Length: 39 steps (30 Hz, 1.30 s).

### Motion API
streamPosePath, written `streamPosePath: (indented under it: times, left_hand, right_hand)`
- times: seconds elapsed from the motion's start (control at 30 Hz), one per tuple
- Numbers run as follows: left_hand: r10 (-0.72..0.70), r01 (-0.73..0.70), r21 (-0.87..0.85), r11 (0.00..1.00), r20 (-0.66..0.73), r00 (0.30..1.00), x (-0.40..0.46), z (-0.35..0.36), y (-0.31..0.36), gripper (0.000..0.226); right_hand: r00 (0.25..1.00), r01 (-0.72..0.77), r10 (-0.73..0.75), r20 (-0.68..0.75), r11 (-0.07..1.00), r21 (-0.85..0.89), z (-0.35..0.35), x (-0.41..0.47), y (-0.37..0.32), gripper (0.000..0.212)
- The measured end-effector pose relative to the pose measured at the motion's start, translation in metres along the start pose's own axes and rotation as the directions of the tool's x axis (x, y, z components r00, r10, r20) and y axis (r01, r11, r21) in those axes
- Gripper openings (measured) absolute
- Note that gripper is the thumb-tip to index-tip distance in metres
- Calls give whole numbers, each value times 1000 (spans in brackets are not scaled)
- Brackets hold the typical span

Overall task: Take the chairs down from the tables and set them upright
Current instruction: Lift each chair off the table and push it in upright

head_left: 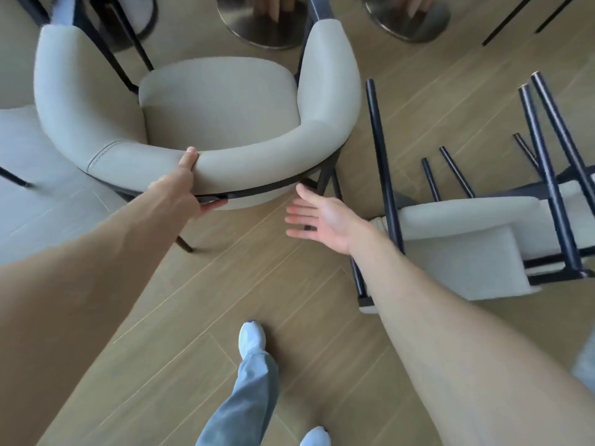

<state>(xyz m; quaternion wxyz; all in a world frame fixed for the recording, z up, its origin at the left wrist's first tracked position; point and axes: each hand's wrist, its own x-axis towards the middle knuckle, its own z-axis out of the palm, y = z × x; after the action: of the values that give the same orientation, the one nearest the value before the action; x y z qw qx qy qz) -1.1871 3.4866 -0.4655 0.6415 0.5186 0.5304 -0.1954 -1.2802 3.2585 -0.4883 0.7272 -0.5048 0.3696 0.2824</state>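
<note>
1. A cream armchair [215, 123] stands upright on the wooden floor [225, 278], directly in front of the person.
2. The left hand [188, 185] grips the chair's curved backrest, thumb on top, fingers curled under the dark frame.
3. The right hand [317, 218] hangs free just beside the chair's rear leg, palm up, fingers spread, holding nothing.
4. At right, a second chair [476, 239] is upside down, its dark legs pointing upward.
5. Two round metal table bases [267, 27] stand beyond.
</note>
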Motion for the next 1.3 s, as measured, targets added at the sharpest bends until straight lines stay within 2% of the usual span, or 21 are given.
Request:
streamPosePath:
  times: [0.07,0.17,0.23,0.3,0.4,0.47,0.57,0.63,0.77,0.83,0.93,1.03,1.13,1.23,1.3]
  left_hand:
    - [81,-80,-21,997,26,996,-2,-9,-11,83]
    - [194,-195,41,980,11,981,-12,-24,-55,80]
    - [170,-182,167,969,80,982,-31,-22,-103,68]
    - [111,-181,331,926,218,970,-61,-4,-158,49]
    - [-7,-251,547,799,426,905,-123,36,-237,34]
    - [-66,-352,650,673,527,847,-165,57,-285,30]
    - [-54,-568,718,403,637,769,-214,81,-340,20]
    - [-19,-614,709,346,660,751,-228,96,-369,17]
    - [16,-543,722,428,595,804,-228,118,-419,18]
    - [-13,-481,742,468,550,835,-215,126,-445,17]
    - [-102,-301,763,572,430,897,-184,142,-485,19]
    - [-175,-68,662,746,294,940,-153,176,-526,17]
    - [-244,109,480,871,228,942,-135,232,-573,15]
    - [-339,210,396,894,292,894,-126,292,-620,19]
    - [-367,242,363,900,330,870,-111,318,-645,22]
  right_hand:
    - [1000,-14,15,-8,992,128,-57,-20,35,60]
    - [987,20,30,-157,950,311,-131,-56,80,57]
    - [970,67,22,-241,933,355,-166,-78,100,54]
    - [958,120,-10,-288,922,368,-190,-102,114,49]
    - [948,172,-58,-312,919,353,-220,-141,128,40]
    - [938,189,-84,-336,937,293,-244,-173,139,35]
    - [925,175,-94,-368,965,194,-288,-219,161,29]
    - [920,146,-88,-383,981,125,-323,-242,176,30]
    - [879,72,-33,-476,995,65,-389,-260,195,33]
    - [860,28,-9,-510,999,31,-413,-253,198,29]
    - [869,-24,7,-496,999,-27,-437,-223,197,14]
    - [892,-80,31,-452,993,-89,-460,-175,196,9]
    - [913,-105,47,-406,987,-121,-480,-115,196,7]
    - [893,-128,61,-446,984,-121,-507,-66,204,13]
    - [888,-157,100,-448,983,-93,-530,-38,216,10]
